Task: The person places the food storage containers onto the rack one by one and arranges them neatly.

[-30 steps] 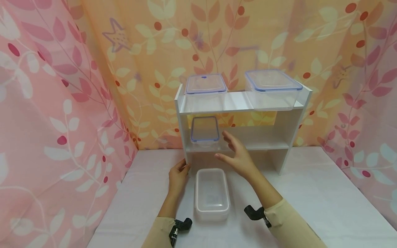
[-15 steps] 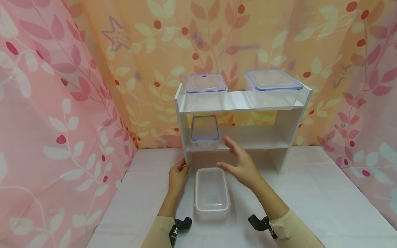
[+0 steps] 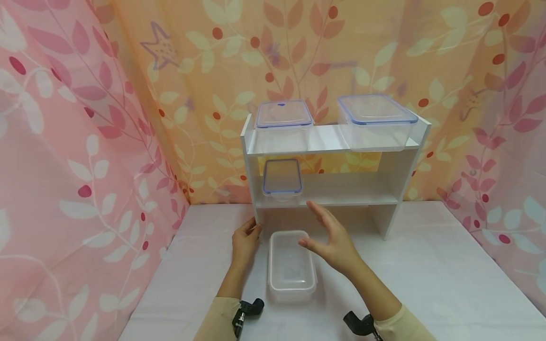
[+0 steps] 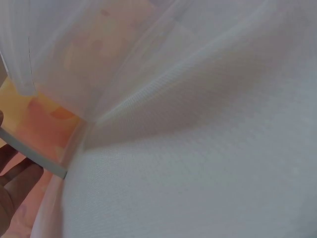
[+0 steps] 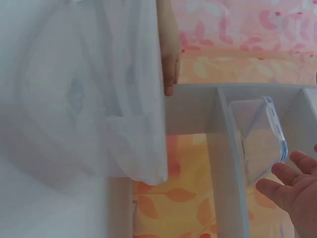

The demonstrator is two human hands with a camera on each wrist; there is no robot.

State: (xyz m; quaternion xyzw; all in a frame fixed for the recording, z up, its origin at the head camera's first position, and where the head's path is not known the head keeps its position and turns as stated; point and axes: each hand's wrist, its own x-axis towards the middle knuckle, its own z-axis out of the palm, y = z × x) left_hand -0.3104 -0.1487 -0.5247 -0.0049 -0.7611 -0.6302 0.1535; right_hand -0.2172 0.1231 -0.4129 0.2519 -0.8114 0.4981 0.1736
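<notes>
At the foot of the white shelf unit (image 3: pixel 350 189), my left hand (image 3: pixel 245 244) grips the lower front edge of the left side panel. In the left wrist view, its thumb and fingers lie on either side of the panel edge (image 4: pixel 42 159). A clear plastic food container with a whitish lid (image 3: pixel 292 267) sits on the table before the unit. Over its right far edge hovers my right hand (image 3: pixel 337 244), fingers spread and holding nothing. A small blue-rimmed container (image 3: pixel 282 176) stands at the left of the middle shelf.
On the top shelf are two larger clear containers with blue-rimmed lids, one at left (image 3: pixel 283 115) and one at right (image 3: pixel 377 111). A white cloth covers the table (image 3: pixel 443 284). Floral curtains (image 3: pixel 204 156) hang behind and at both sides.
My right hand has drawn back from beside the small container on the middle shelf, down toward the container on the table. My left hand has stayed on the side panel.
</notes>
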